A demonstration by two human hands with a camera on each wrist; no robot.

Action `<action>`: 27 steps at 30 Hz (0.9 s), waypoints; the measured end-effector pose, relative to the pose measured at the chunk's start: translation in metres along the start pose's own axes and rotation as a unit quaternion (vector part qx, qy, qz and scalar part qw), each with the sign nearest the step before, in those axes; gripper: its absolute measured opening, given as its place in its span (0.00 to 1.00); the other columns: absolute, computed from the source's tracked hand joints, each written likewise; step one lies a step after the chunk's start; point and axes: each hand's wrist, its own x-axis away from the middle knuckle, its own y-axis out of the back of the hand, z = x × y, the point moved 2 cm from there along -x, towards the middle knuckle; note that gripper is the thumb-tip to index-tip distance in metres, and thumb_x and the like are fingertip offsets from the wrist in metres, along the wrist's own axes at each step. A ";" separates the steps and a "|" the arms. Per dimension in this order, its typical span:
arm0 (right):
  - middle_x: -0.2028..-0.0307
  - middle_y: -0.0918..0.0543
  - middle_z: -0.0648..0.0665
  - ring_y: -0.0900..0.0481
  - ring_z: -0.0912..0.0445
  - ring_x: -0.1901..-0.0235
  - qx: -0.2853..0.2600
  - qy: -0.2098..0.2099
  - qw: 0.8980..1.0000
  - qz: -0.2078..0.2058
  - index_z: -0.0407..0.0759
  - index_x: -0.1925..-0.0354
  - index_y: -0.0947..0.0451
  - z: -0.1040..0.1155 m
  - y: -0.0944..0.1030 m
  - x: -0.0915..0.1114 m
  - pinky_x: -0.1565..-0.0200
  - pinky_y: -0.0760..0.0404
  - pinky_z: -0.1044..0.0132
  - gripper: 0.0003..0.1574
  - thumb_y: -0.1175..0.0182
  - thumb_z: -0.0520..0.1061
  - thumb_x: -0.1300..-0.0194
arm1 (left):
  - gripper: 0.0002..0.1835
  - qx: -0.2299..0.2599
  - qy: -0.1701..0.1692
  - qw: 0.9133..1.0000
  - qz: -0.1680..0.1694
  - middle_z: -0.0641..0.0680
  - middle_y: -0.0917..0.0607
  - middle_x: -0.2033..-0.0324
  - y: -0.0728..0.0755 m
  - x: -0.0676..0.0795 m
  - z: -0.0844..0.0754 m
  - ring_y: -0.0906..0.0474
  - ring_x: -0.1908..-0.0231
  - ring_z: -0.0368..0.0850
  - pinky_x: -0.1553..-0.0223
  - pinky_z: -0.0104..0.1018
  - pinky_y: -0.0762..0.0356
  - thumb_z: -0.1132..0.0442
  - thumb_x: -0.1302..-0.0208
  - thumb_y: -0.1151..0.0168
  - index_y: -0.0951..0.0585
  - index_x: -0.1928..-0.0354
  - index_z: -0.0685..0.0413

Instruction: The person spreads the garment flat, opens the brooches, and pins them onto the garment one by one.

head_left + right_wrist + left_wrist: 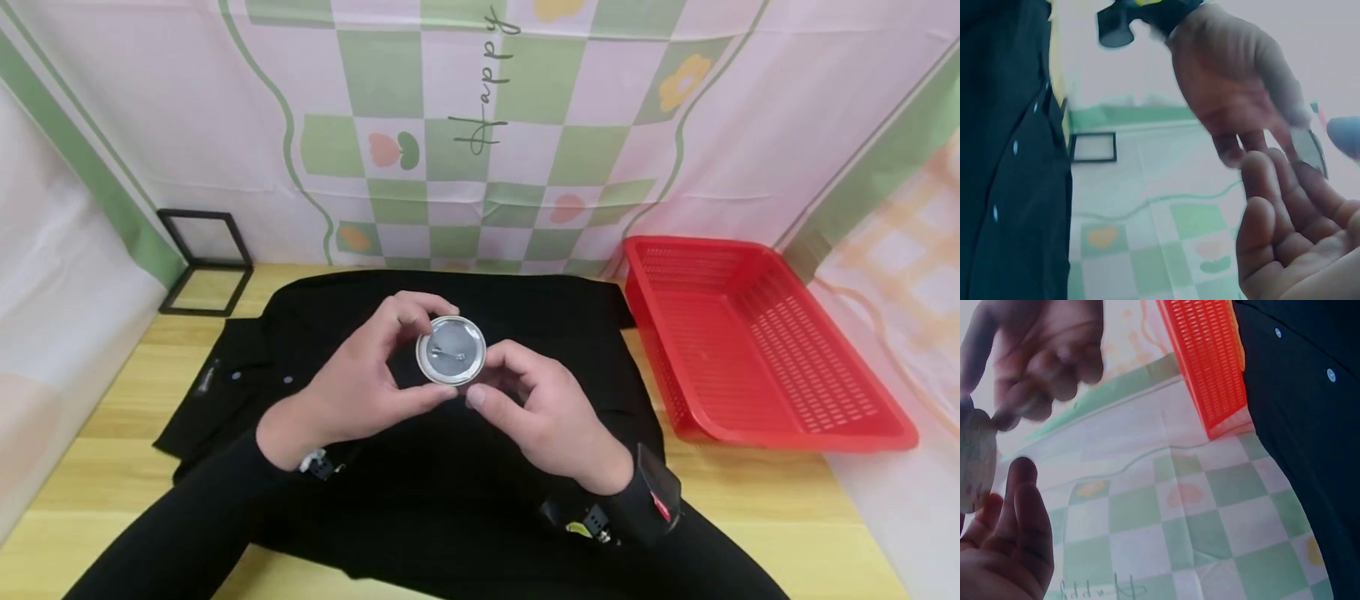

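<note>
A round pin-back badge [452, 350] is held up above a black shirt [525, 308], its silvery back and clasp pin facing the head camera. My left hand [367, 367] pinches it between the thumb below and the fingers above. On the badge's right edge, my right hand [543, 417] has its curled index finger and thumb. In the left wrist view, the pale printed front of the badge [977, 459] shows at the left border. The right wrist view catches the badge [1308, 150] nearly edge-on between both hands. The right fingertips behind it are partly hidden in the head view.
The shirt lies flat on a wood-grain table [757, 500], collar to the left. A red plastic basket [720, 358] stands on the right. At the back left is a black hinged frame [202, 265]. A checked cloth [465, 108] hangs behind the table.
</note>
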 end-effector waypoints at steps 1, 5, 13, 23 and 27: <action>0.62 0.17 0.49 0.18 0.53 0.66 -0.020 0.000 1.000 -0.006 0.42 0.53 0.22 0.001 -0.001 0.000 0.61 0.17 0.59 0.08 0.40 0.37 0.31 | 0.29 -0.018 -0.004 1.000 -0.005 0.55 0.27 0.42 -0.003 0.000 -0.001 0.26 0.47 0.50 0.49 0.42 0.23 0.74 0.50 0.23 0.33 0.52 0.58; 0.63 0.18 0.47 0.18 0.50 0.68 -0.064 -0.007 0.997 -0.030 0.40 0.55 0.22 0.003 -0.003 0.000 0.61 0.17 0.58 0.06 0.41 0.35 0.30 | 0.29 -0.089 -0.023 0.995 -0.024 0.57 0.27 0.41 -0.011 0.001 -0.005 0.26 0.50 0.47 0.57 0.38 0.21 0.70 0.51 0.21 0.31 0.52 0.59; 0.64 0.17 0.47 0.19 0.50 0.67 -0.030 0.006 0.994 -0.101 0.38 0.55 0.22 0.005 0.004 0.004 0.60 0.17 0.61 0.07 0.43 0.32 0.29 | 0.16 -0.137 -0.026 0.989 -0.056 0.53 0.23 0.50 -0.016 0.002 -0.009 0.25 0.61 0.41 0.63 0.32 0.22 0.68 0.42 0.28 0.22 0.53 0.60; 0.64 0.16 0.55 0.21 0.56 0.68 0.073 0.028 0.987 -0.138 0.44 0.53 0.17 0.006 0.010 0.005 0.64 0.22 0.67 0.11 0.42 0.34 0.29 | 0.17 -0.111 0.036 0.993 -0.020 0.43 0.21 0.69 -0.021 0.004 -0.011 0.25 0.72 0.34 0.73 0.31 0.22 0.69 0.39 0.30 0.19 0.49 0.55; 0.66 0.19 0.57 0.24 0.58 0.69 0.118 0.038 0.983 -0.133 0.48 0.55 0.15 0.006 0.010 0.005 0.68 0.27 0.67 0.11 0.39 0.36 0.30 | 0.21 -0.094 0.074 0.993 0.015 0.41 0.23 0.73 -0.025 0.005 -0.012 0.27 0.76 0.33 0.77 0.32 0.24 0.66 0.37 0.31 0.22 0.42 0.53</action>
